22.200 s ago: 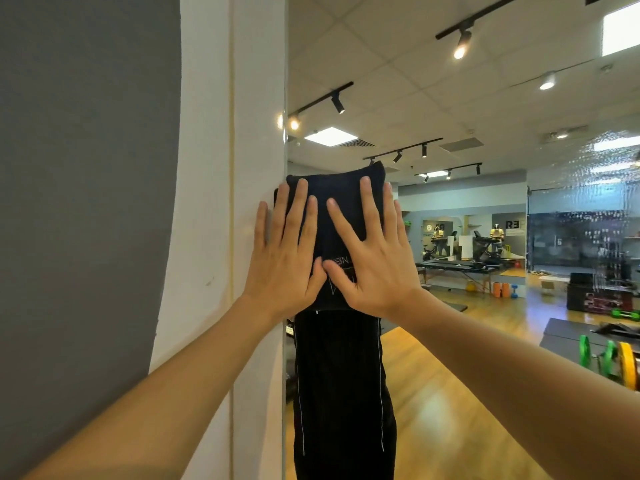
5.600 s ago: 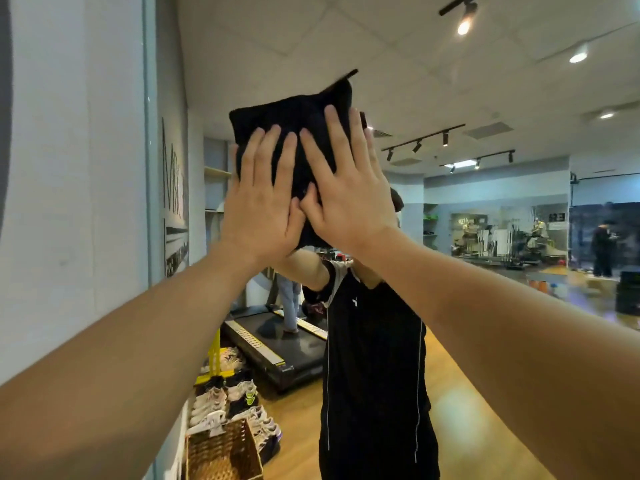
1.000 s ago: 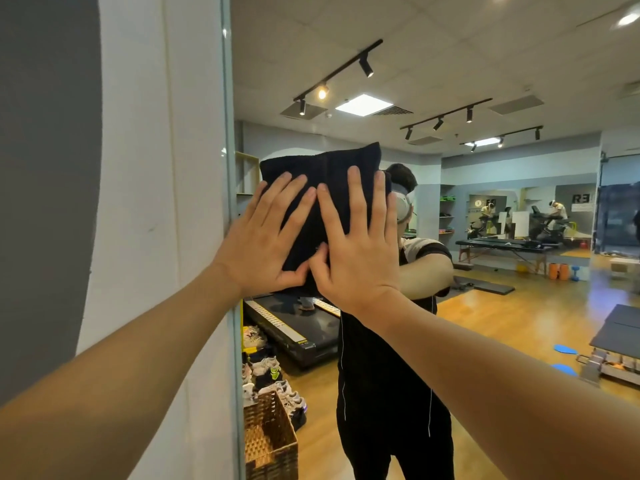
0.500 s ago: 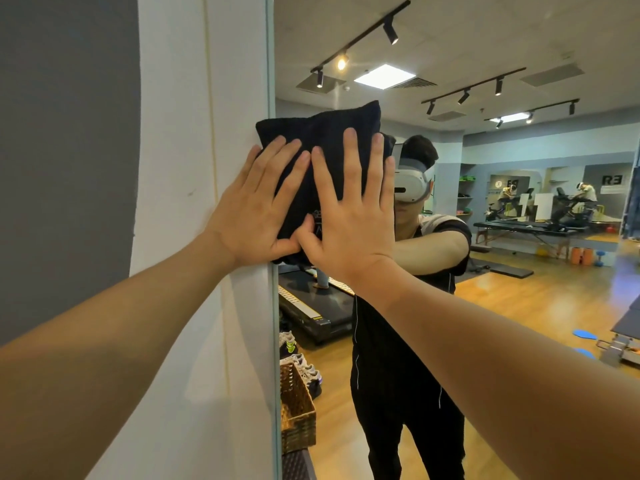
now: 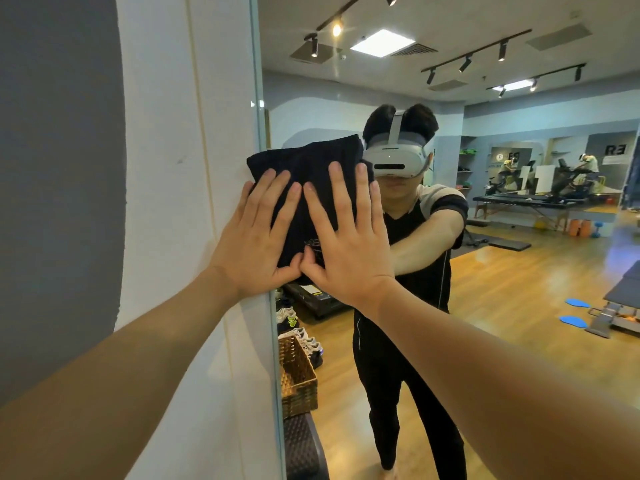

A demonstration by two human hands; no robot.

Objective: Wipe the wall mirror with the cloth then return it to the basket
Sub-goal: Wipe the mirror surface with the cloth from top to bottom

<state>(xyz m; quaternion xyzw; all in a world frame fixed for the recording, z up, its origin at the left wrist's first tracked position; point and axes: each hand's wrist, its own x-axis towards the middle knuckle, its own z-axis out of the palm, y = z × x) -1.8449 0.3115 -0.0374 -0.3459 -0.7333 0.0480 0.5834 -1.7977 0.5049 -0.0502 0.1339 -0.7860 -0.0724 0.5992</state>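
Both hands are flat on the cloth here, and the wiping step is plainly the one in hand. The left hand (image 5: 254,237) lies with fingers straight and spread, pressing the folded black cloth (image 5: 308,188) against the wall mirror (image 5: 502,237) right at its left edge, where the glass meets the white wall (image 5: 173,202). The right hand (image 5: 346,237) sits just beside it, thumbs touching, fingers likewise straight, palm pushing the cloth onto the glass. Neither hand grips; they press.

The cloth's left corner pokes past the mirror's edge onto the wall, so this pass looks to have reached the left limit of the glass. Much of the mirror spreads away to the right and below, so the judgement is that wiping is not finished.

The next move calls for steady, even pressure from both palms while sliding the cloth back across or down, keeping it from bunching or slipping out underneath.

The wicker basket (image 5: 298,372) shows low in the reflection near the mirror's edge, beside a row of shoes (image 5: 301,336); the return there comes afterwards.
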